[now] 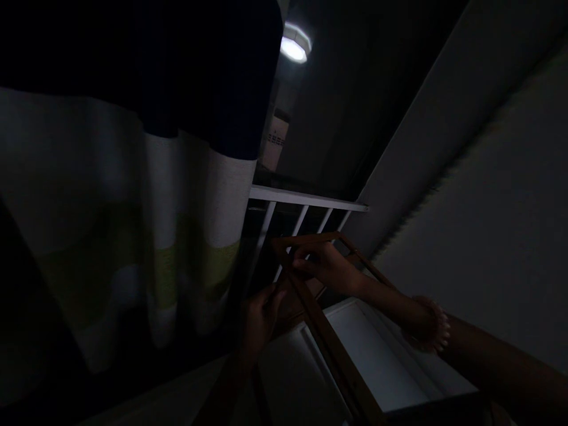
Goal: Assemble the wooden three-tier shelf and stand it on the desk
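A brown wooden frame [317, 322] slants across the lower middle of the dim head view. My right hand [328, 269], with a beaded bracelet on its wrist, reaches in from the right. Its fingers are curled closed at the frame's upper corner, against the near bar. Just left of that bar is my left hand [260, 313], its thumb and forefinger drawn close together beside the wood. Darkness hides whether anything small is between those fingers.
A curtain [231, 198] in dark blue, white and green hangs at left. Behind the frame stands a white railing [310, 199] at a dark window. White open box-like compartments [373, 349] lie below. A round lamp [295, 44] glows above; a pale wall [488, 207] rises at right.
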Demonstrator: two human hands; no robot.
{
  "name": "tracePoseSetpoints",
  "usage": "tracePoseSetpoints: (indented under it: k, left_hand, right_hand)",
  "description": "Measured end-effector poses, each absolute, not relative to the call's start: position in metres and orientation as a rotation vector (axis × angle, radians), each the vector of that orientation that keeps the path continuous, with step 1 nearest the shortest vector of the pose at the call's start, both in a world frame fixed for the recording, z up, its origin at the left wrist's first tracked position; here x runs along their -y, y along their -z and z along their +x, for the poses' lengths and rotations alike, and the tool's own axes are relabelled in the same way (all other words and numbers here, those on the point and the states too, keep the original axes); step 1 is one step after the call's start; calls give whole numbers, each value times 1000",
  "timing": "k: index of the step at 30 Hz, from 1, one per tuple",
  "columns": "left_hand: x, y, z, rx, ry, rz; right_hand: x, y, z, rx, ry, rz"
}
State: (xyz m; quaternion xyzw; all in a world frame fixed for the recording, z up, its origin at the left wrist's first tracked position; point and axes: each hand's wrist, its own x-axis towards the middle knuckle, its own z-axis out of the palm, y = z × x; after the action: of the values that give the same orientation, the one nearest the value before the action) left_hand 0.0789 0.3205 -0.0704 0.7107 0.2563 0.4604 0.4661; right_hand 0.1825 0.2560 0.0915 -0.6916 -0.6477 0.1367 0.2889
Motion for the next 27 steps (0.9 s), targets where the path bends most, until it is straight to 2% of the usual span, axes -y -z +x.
tracePoseSetpoints:
  k: [20, 27]
  left_hand:
    - [-306, 70, 76, -490, -1275, 1724]
    - [-304, 74, 77, -423, -1285, 1775]
  right_hand:
    - [-245, -97, 175, 1869, -371, -1890]
    - [-233, -98, 171, 1936, -158, -1975]
